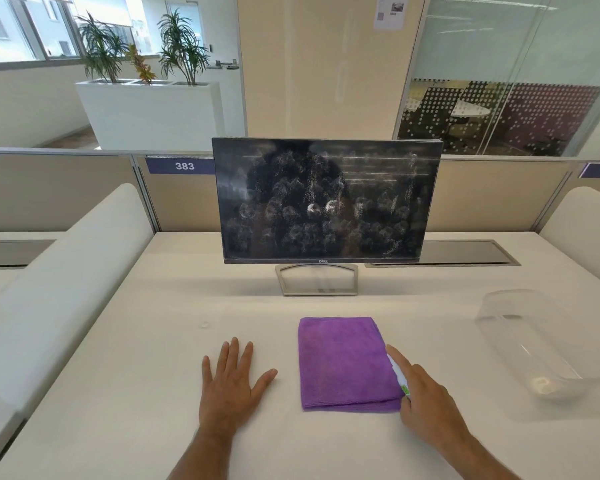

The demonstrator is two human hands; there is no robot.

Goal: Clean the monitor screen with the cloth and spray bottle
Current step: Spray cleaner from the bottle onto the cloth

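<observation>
One Dell monitor (326, 200) stands upright on its open metal stand (316, 280) at the far middle of the white desk (136, 393), its dark screen covered all over with whitish smudges and streaks of droplets. In front of it, nearer the person, lies one purple microfiber cloth (345, 363), folded into a flat rectangle on the desk.

Two bare hands are in view. The left hand (231, 382) lies flat on the desk, palm down, fingers straight and spread, well to the left of the cloth and holding nothing. The right hand (421, 396) is at the cloth's right edge, fingers extended, the forefinger lying along the edge; under the fingers shows a small white tag (399, 375) with a green mark, which seems to belong to the cloth. Whether the thumb is pinching the cloth I cannot tell, since the hand hides it.

To the right, apart from the cloth, one clear plastic container (534, 341) rests on the desk. I can make out no spray bottle.

Behind the desk partition, one purple label (181, 165) reads 383. Beyond it stands one white planter (146, 112) holding three plants.
</observation>
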